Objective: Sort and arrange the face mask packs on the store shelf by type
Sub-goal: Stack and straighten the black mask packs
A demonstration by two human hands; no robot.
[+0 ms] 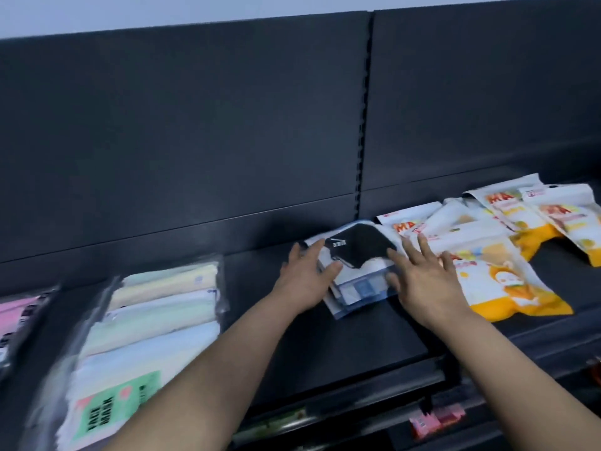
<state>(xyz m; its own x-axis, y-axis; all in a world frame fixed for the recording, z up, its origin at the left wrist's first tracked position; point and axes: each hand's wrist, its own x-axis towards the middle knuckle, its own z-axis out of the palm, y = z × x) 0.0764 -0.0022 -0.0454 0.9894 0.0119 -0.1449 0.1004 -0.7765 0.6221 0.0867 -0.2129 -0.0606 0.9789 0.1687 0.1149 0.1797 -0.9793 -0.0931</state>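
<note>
A small stack of clear packs with a black face mask (357, 252) on top lies in the middle of the dark shelf (325, 330). My left hand (305, 278) rests against the stack's left edge with fingers fairly straight. My right hand (422, 278) presses its right side, fingers spread flat. Several white-and-yellow mask packs (507, 288) lie scattered just right of the stack, reaching toward the back right (553, 216). A clear pack of pastel masks with a green label (146, 327) lies at the left.
A pink-and-black pack (16, 317) shows at the far left edge. The shelf's black back panel (227, 125) rises behind everything, with a slotted upright (364, 125). Pink price tags (435, 421) hang on the front rail below.
</note>
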